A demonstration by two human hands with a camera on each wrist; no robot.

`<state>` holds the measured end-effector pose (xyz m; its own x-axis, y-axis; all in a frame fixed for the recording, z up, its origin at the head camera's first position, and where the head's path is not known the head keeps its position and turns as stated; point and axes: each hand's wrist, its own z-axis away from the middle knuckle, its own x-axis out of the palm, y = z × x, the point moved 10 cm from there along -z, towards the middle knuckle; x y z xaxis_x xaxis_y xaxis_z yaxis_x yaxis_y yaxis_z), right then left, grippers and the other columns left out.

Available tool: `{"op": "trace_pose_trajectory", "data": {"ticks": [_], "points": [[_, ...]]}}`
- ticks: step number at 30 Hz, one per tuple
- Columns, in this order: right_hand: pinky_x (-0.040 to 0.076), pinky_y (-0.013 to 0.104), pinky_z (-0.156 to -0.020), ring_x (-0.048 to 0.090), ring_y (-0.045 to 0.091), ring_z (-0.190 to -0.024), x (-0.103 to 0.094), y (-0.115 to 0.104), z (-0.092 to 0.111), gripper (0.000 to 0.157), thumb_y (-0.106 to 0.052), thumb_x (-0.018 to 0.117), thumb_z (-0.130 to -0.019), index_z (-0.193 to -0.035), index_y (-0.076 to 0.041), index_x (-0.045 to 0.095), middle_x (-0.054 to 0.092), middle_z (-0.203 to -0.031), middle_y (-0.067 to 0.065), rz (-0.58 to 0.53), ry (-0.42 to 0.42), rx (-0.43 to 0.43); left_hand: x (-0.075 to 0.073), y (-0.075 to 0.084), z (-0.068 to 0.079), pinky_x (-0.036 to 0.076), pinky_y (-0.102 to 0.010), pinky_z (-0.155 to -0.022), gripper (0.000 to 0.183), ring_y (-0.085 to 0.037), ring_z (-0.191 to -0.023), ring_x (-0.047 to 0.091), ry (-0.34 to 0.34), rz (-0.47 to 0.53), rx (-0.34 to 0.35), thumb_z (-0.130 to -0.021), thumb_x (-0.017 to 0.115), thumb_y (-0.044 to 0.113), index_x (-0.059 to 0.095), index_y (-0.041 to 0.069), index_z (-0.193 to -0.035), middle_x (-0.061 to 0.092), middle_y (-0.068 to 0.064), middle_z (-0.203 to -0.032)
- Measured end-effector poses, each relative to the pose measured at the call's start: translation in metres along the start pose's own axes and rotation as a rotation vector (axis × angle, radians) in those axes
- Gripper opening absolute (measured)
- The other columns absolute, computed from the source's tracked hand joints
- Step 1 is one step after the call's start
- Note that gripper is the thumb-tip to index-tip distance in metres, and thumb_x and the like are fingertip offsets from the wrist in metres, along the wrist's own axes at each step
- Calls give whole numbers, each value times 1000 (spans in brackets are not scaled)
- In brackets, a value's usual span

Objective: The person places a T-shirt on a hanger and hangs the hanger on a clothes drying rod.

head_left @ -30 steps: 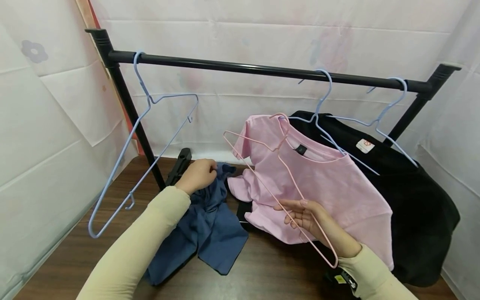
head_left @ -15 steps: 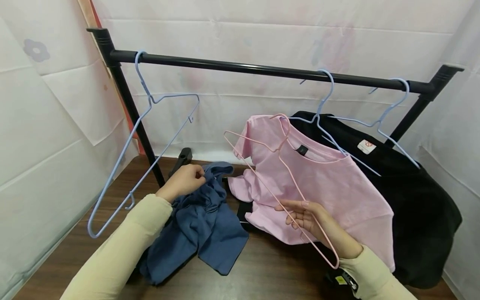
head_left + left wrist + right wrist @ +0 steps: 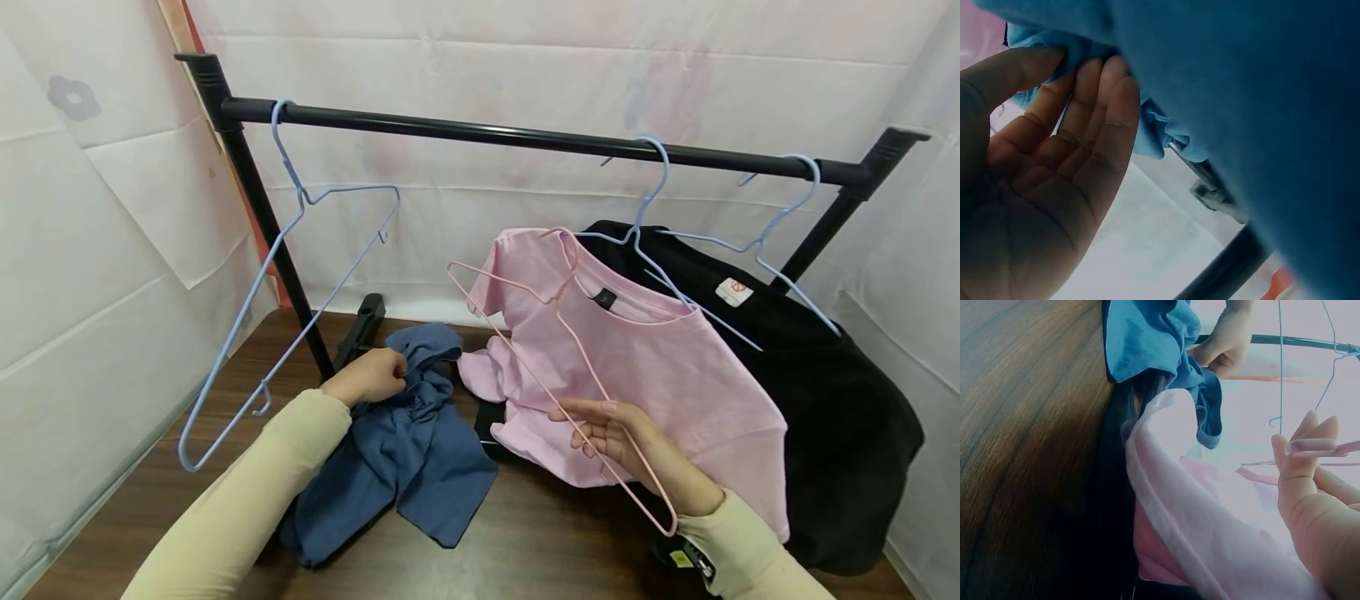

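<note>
My left hand (image 3: 371,375) pinches a crumpled blue garment (image 3: 442,467) that lies on the table. In the left wrist view its thumb and fingertips meet on a fold of the blue cloth (image 3: 1210,81), and part of the grip is hidden. My right hand (image 3: 622,437) holds a thin pink clothes hanger (image 3: 592,371) by its lower end, hook pointing up and away. Behind that hanger a pink T-shirt (image 3: 675,383) hangs on a blue hanger (image 3: 640,217). Right of it is a black garment (image 3: 847,433) on another blue hanger (image 3: 772,221).
A black clothes rack (image 3: 450,129) spans the back. At its left end hangs a bare blue hanger (image 3: 247,308). The rack's black foot (image 3: 363,325) stands behind my left hand. White fabric (image 3: 465,67) surrounds the brown wooden table (image 3: 540,550).
My left hand has moved left and slightly down, and the top edge of the blue garment now shows more fully. My right hand and the pink hanger have stayed in place.
</note>
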<state>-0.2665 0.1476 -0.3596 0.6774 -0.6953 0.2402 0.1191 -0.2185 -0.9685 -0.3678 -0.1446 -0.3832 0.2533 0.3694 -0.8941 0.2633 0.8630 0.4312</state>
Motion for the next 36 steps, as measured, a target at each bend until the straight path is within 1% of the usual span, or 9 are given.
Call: {"op": "trace_pose_trajectory", "data": {"ticks": [6, 9, 10, 14, 20, 25, 30, 33, 36], "points": [[53, 20, -76, 66, 11, -90, 0, 0, -1, 46, -13, 24, -105, -137, 3, 53, 67, -124, 5, 27, 22, 5, -6, 6, -3, 37, -30, -61, 10, -18, -66, 48, 31, -14, -4, -92, 56, 8, 58, 7, -83, 52, -5, -75], [53, 20, -76, 66, 12, -91, 0, -1, -2, 44, -16, 31, -104, -137, 3, 53, 67, -124, 4, 28, 18, 2, -9, 12, -4, 39, -31, -62, 8, -19, -69, 50, 45, -30, -5, -93, 57, 8, 59, 7, -86, 54, -6, -79], [54, 20, -76, 67, 12, -91, 0, -1, -2, 42, -17, 34, -104, -136, 1, 55, 67, -124, 4, 16, 26, 11, -10, 14, -5, 40, -31, -63, 7, -19, -70, 51, 49, -34, -3, -93, 57, 9, 60, 6, -87, 56, -7, -80], [53, 20, -76, 66, 13, -91, -2, 0, -2, 45, -23, 43, -102, -138, 3, 52, 67, -123, 1, 51, 74, 40, -13, 20, -7, 43, -33, -67, 6, -20, -74, 54, 68, -45, 1, -93, 58, 9, 63, 5, -93, 61, -8, -87], [53, 20, -78, 65, 12, -93, -2, -4, 1, 52, -22, 32, -105, -142, 15, 39, 63, -128, -3, 160, 96, 35, -20, 29, -12, 46, -34, -70, 9, -20, -76, 56, 112, -53, 0, -94, 60, 13, 63, 5, -97, 63, -9, -91], [53, 21, -81, 64, 12, -96, -4, -2, 3, 59, -29, 33, -106, -144, 16, 34, 60, -134, 1, 202, 133, 72, -27, 42, -18, 47, -35, -70, 10, -21, -76, 57, 157, -79, 12, -94, 63, 17, 63, 8, -96, 63, -8, -90], [53, 23, -85, 64, 13, -100, -4, -2, 5, 53, -25, 24, -108, -145, 11, 37, 51, -146, 11, 212, 135, 72, -35, 60, -25, 51, -43, -84, 26, -27, -94, 62, 211, -100, 60, -95, 62, 19, 63, 2, -115, 64, -15, -108], [53, 22, -86, 63, 13, -100, -4, -2, 5, 54, -27, 26, -108, -145, 10, 37, 51, -146, 10, 220, 128, 73, -37, 71, -31, 50, -45, -93, 35, -29, -106, 62, 230, -113, 106, -96, 61, 19, 60, 1, -125, 63, -17, -119], [53, 22, -85, 63, 13, -100, -2, -3, 4, 57, -30, 30, -107, -145, 12, 35, 54, -142, 6, 237, 126, 72, -33, 79, -40, 49, -44, -98, 39, -31, -113, 60, 216, -127, 133, -97, 60, 20, 57, 1, -131, 61, -18, -127]]}}
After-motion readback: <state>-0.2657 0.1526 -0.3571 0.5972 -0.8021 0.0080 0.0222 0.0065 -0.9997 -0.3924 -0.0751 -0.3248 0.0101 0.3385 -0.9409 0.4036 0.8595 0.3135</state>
